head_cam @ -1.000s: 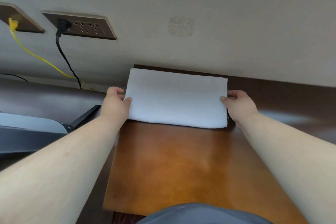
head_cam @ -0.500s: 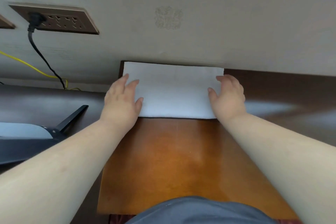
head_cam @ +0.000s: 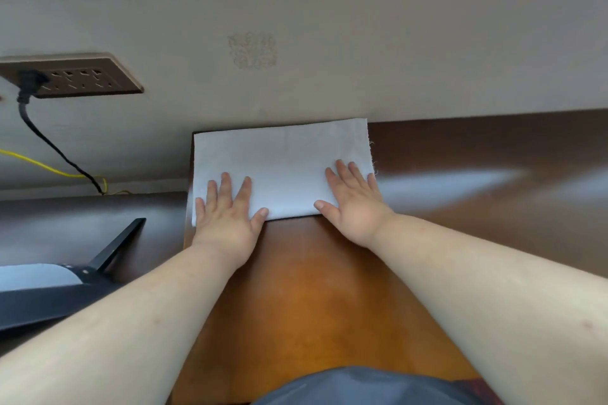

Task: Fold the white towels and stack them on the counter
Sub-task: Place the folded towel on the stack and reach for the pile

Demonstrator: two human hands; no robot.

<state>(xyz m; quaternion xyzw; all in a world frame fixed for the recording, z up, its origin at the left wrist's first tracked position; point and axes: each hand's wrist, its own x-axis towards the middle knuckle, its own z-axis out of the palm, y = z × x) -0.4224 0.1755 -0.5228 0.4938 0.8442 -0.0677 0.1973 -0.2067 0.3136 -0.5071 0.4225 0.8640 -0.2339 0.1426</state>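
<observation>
A folded white towel (head_cam: 283, 164) lies flat on the brown wooden counter (head_cam: 309, 299), its far edge against the wall. My left hand (head_cam: 228, 210) presses palm-down on the towel's near left corner with fingers spread and straight. My right hand (head_cam: 353, 202) presses flat on the near right corner, fingers straight too. Neither hand grips the cloth.
A brown socket strip (head_cam: 75, 77) on the wall holds a black plug and cable (head_cam: 49, 145); a yellow wire (head_cam: 42, 166) runs beside it. A black stand with something white (head_cam: 59, 283) sits on the dark surface at left. Darker wood (head_cam: 493, 181) extends to the right.
Both hands let go of the towel's side edges and moved onto its top, now pressing flat on the near corners. The towel sits against the wall.
</observation>
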